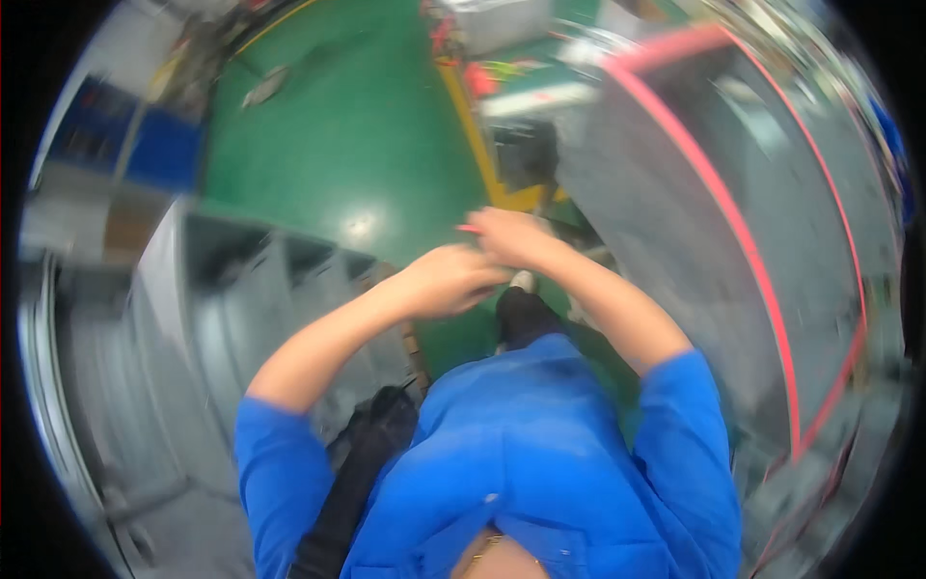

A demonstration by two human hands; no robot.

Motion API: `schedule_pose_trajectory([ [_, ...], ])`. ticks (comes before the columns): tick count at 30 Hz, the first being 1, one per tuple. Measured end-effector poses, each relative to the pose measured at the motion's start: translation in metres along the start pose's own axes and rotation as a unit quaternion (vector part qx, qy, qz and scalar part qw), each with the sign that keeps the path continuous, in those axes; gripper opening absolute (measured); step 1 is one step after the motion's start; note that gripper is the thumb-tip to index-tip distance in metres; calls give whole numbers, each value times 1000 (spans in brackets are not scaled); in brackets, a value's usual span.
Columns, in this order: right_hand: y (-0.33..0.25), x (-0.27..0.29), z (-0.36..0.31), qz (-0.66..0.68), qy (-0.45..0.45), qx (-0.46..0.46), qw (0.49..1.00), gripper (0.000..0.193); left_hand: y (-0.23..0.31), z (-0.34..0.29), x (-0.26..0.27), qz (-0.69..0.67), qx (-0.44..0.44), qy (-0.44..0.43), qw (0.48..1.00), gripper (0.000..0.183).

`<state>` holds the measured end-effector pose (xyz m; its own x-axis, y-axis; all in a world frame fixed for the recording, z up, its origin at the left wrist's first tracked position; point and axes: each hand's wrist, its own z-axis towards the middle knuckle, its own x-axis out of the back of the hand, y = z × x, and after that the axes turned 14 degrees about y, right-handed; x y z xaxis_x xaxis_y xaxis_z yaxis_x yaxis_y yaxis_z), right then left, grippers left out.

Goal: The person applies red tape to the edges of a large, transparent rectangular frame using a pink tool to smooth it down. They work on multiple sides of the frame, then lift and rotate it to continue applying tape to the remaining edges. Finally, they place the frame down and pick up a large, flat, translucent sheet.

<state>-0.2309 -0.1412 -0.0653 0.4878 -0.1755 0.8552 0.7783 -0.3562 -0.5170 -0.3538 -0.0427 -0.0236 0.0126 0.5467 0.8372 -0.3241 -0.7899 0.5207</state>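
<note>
My two hands meet in front of my body, above the green floor, and motion blurs both of them. My right hand (513, 238) is closed, and a small red piece (468, 229) sticks out at its fingertips; its kind is too blurred to make out. Just below and to the left, my left hand (449, 280) has its fingers curled in close to the right one. Whatever may be inside the left fingers is hidden.
Grey metal cabinets or shelving (231, 309) stand on my left. A large grey panelled unit with pink-red edging (709, 159) rises on my right. Yellow lines (470, 135) cross the green floor (338, 145). A dark box (527, 154) stands ahead.
</note>
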Motion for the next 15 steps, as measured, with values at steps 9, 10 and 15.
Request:
schedule_pose_trajectory([
  [9, 74, -89, 50, 323, 50, -138, 935, 12, -59, 145, 110, 207, 11, -77, 975, 17],
  [10, 78, -88, 53, 334, 36, -155, 929, 12, -57, 158, 118, 207, 9, -101, 973, 18],
  [15, 137, -120, 76, 252, 65, -92, 961, 15, -47, 223, 114, 218, -84, -150, 961, 19],
])
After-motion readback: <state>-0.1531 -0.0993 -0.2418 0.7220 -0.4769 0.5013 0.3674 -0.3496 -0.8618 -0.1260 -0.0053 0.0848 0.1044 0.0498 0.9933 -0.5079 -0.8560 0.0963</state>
